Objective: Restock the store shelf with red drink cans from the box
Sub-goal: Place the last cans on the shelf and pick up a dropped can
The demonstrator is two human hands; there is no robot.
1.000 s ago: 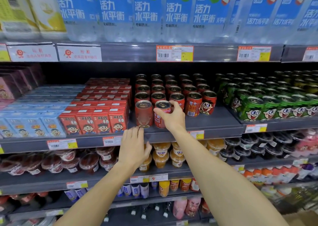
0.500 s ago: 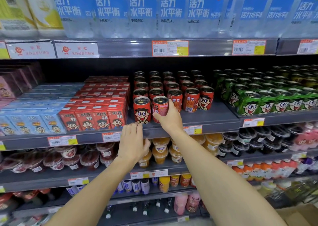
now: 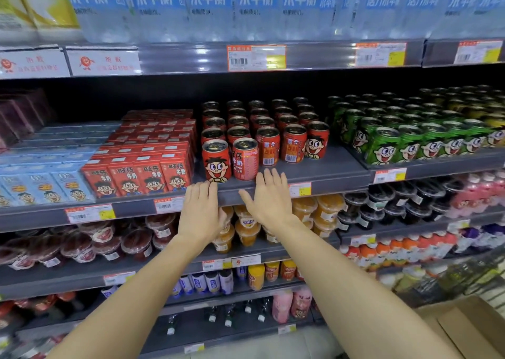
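our red cans (image 3: 244,158) stand upright at the shelf (image 3: 314,176) front. left hand (image 3: 199,213) and right hand (image 3: 269,200) hold nothing, fingers straight, tips at the shelf edge.

Two bare forearms come in from the bottom of the frame. No sleeve covers them as far as the lower edge. The left hand (image 3: 200,216) and the right hand (image 3: 269,202), in the middle of the frame, wear no glove, ring or watch. The fingernails are short and plain.
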